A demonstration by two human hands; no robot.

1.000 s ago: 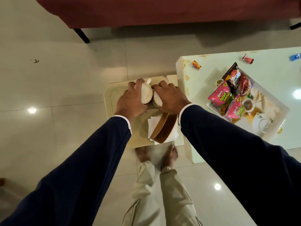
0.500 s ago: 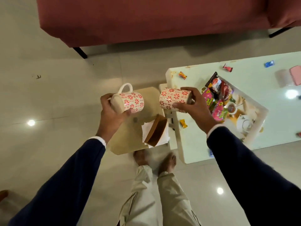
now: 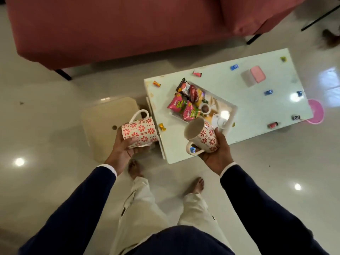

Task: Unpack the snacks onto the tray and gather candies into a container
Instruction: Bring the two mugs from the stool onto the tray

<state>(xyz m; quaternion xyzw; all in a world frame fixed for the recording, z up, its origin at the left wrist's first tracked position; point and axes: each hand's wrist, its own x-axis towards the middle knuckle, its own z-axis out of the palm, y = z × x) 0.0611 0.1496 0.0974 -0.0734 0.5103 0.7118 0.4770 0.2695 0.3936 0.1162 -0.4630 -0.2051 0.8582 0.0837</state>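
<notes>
My left hand (image 3: 122, 150) grips a white mug with red flowers (image 3: 140, 131), lying on its side above a low cream stool (image 3: 103, 116). My right hand (image 3: 217, 153) holds a matching mug (image 3: 201, 135), tilted with its mouth toward me, over the near edge of the white table (image 3: 248, 109). On the table a white tray (image 3: 232, 115) carries several snack packets (image 3: 184, 105). Wrapped candies lie scattered over the tabletop, among them an orange one (image 3: 156, 83), a blue one (image 3: 234, 67) and a yellow one (image 3: 162, 126). A pink-lidded container (image 3: 253, 76) stands at the back.
A red sofa (image 3: 128, 24) fills the far side, close behind the table. A pink round stool (image 3: 315, 112) pokes out past the table's right end. My bare feet (image 3: 197, 184) stand on glossy floor tiles in front of the table.
Both mugs were lifted off the cream stool and drawn apart. My right hand swung its mug right, over the table's edge, turning its mouth up. The view pulled back and higher.
</notes>
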